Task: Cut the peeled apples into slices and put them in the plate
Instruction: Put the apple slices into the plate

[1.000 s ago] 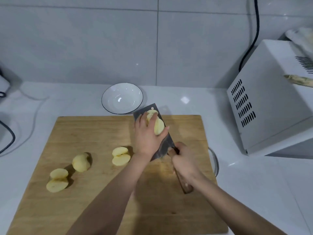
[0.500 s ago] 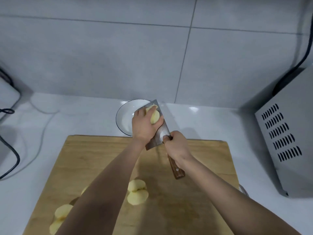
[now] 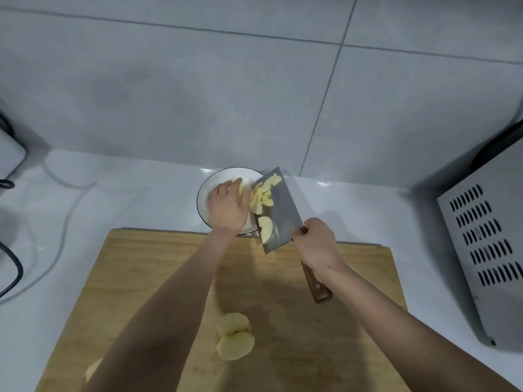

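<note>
My right hand (image 3: 317,247) grips the wooden handle of a cleaver (image 3: 280,213), whose tilted blade hangs over the right side of the white plate (image 3: 204,193). Several apple slices (image 3: 261,198) cling to the blade. My left hand (image 3: 227,207) is over the plate with straight fingers touching the slices beside the blade. A halved peeled apple (image 3: 235,336) lies on the wooden cutting board (image 3: 158,278) near its middle. Another apple piece (image 3: 93,369) shows at the board's lower left, partly behind my left forearm.
A white appliance with vent slots (image 3: 489,244) stands at the right, close to the board's edge. Black and white cables (image 3: 17,267) run over the counter at the left. The tiled wall rises right behind the plate.
Both hands carried the cleaver with the slices from the board to the plate. My left hand, which gripped the slices against the blade, now has straight fingers, and the slices have spread out.
</note>
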Action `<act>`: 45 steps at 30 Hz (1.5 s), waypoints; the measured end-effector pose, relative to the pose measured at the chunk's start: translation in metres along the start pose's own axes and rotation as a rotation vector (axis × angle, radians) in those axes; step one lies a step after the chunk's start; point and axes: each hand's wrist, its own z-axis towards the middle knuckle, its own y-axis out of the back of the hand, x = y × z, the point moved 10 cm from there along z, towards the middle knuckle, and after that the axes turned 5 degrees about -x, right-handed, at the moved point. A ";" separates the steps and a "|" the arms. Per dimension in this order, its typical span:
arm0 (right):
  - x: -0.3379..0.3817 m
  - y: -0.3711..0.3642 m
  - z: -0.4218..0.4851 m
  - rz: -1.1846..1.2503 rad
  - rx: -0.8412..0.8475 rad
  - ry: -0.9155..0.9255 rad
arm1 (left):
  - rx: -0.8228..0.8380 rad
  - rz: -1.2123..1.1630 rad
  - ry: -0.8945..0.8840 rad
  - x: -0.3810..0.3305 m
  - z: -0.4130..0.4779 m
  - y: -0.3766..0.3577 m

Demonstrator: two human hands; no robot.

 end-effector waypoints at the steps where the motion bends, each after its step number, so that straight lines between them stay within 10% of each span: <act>1: -0.002 0.001 0.001 0.021 0.000 -0.015 | 0.003 -0.016 -0.042 -0.013 -0.005 0.003; 7: -0.004 0.004 0.003 0.115 -0.013 -0.078 | 0.140 -0.023 -0.493 -0.080 -0.059 -0.011; 19: 0.003 0.006 -0.001 0.051 0.056 -0.022 | 0.148 0.183 -0.107 -0.015 -0.007 -0.013; 30: -0.005 0.008 -0.005 0.103 0.107 -0.067 | 0.194 -0.201 -0.315 -0.054 -0.013 -0.021; 38: -0.015 0.030 -0.009 0.155 0.037 -0.110 | 0.253 0.163 -0.286 -0.017 -0.008 -0.034; 45: -0.023 0.046 -0.018 0.187 0.029 -0.108 | 0.046 -0.332 0.095 -0.004 -0.004 0.018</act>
